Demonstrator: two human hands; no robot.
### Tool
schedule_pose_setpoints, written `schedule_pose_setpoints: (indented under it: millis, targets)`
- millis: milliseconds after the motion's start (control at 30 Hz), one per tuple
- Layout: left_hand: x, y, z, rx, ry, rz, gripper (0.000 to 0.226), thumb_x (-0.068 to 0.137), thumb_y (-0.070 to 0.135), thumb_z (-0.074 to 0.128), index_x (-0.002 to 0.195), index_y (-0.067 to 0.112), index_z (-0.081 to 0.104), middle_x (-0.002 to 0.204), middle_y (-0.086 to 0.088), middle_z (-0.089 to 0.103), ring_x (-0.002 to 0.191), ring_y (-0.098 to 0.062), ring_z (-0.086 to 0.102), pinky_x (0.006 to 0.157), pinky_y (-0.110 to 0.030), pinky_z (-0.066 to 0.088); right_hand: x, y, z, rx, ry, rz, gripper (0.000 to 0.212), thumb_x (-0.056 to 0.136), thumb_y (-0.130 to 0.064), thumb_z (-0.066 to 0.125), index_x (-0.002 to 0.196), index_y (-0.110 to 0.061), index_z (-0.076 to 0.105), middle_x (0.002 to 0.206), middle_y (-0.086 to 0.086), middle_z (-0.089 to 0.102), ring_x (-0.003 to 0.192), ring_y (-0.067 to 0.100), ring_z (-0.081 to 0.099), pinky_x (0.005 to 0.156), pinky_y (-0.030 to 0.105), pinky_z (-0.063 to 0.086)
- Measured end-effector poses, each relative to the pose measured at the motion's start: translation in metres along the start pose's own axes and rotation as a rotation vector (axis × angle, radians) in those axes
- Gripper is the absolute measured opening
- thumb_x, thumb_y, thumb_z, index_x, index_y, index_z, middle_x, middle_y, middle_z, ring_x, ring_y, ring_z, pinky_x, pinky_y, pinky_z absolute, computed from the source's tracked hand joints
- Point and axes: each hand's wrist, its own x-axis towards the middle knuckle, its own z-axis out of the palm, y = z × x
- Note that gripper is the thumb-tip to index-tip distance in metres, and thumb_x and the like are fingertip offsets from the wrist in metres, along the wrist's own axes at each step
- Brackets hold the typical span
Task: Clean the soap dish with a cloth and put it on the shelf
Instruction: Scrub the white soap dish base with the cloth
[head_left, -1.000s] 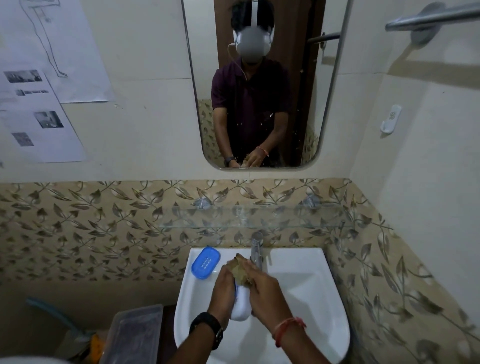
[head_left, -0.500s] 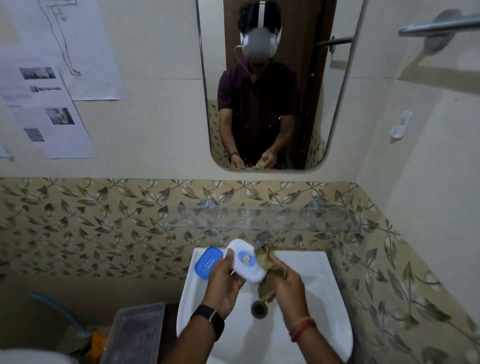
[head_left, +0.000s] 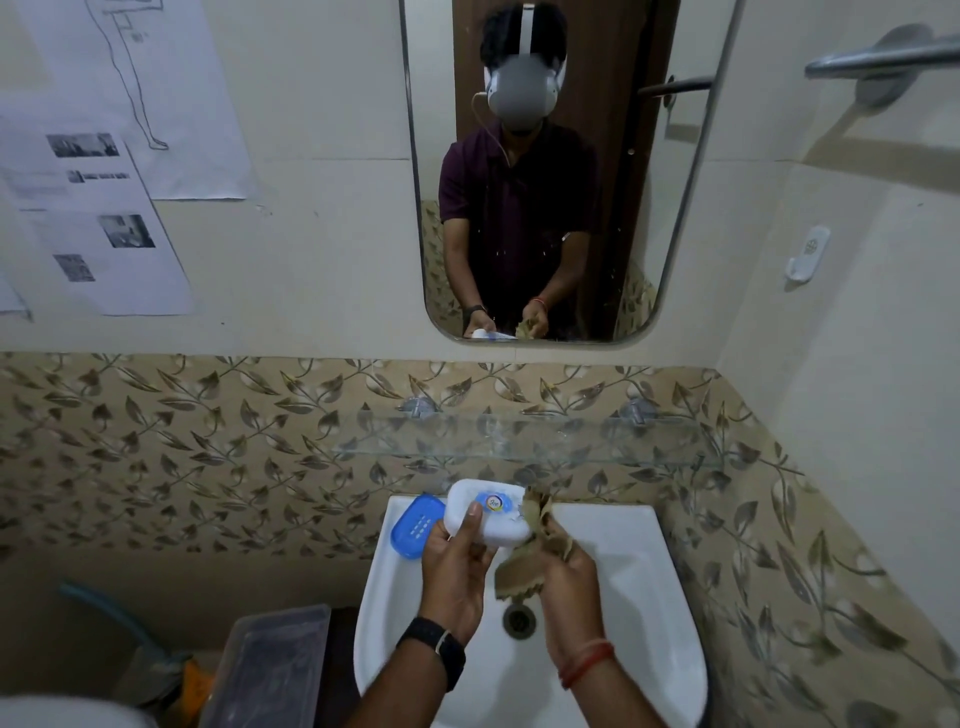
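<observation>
Soap dish (head_left: 488, 512): white, sticker side up, gripped by the left hand (head_left: 454, 566) over the sink (head_left: 623, 597), just below the glass shelf (head_left: 519, 439). Brown cloth (head_left: 524, 566) bunched in the right hand (head_left: 569, 577), touching the dish's right end. Blue slotted piece (head_left: 415, 525) lying on the sink's back-left rim.

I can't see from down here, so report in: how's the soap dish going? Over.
Left hand holds soap dish. Right hand grips cloth at its edge. Shelf above, nothing between.
</observation>
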Motion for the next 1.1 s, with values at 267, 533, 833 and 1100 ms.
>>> schedule_pose_setpoints:
  millis: [267,533,833,1100]
  targets:
    - [0.006,0.006,0.002,-0.016,0.064,0.017,0.044,0.092,0.018,0.068,0.131,0.000,0.061,0.127,-0.023,0.070,0.121,-0.037,0.066,0.093,-0.037,0.060,-0.017,0.014,0.003,-0.105,0.004,0.050,0.035,0.092,-0.006,0.061,0.103,-0.034,0.080,0.090,-0.002,0.082,0.087,0.024,0.075,0.086,0.048,0.060]
    - [-0.005,0.008,0.016,-0.009,0.061,0.003,0.034,0.098,0.014,0.062,0.130,0.002,0.062,0.124,-0.020,0.072,0.113,-0.030,0.071,0.078,-0.029,0.063,-0.001,-0.014,0.006,0.031,0.052,-0.050,0.038,0.093,0.002,0.057,0.115,-0.023,0.077,0.103,0.001,0.081,0.092,0.022,0.074,0.079,0.036,0.061]
    - [-0.018,0.012,0.023,0.010,0.030,-0.165,0.043,0.103,0.041,0.050,0.123,0.006,0.065,0.116,-0.020,0.075,0.102,-0.030,0.075,0.081,-0.037,0.063,0.018,-0.019,-0.003,-0.095,0.016,-0.060,0.039,0.092,-0.004,0.059,0.118,-0.028,0.075,0.104,-0.005,0.080,0.100,0.020,0.075,0.095,0.049,0.059]
    - [-0.016,0.013,0.023,-0.015,-0.064,-0.164,0.050,0.095,0.027,0.058,0.134,-0.004,0.057,0.130,-0.026,0.067,0.120,-0.035,0.067,0.091,-0.040,0.061,0.014,-0.011,-0.006,-0.114,0.089,-0.039,0.025,0.096,-0.012,0.056,0.099,-0.023,0.079,0.091,0.004,0.081,0.088,0.025,0.077,0.083,0.046,0.062]
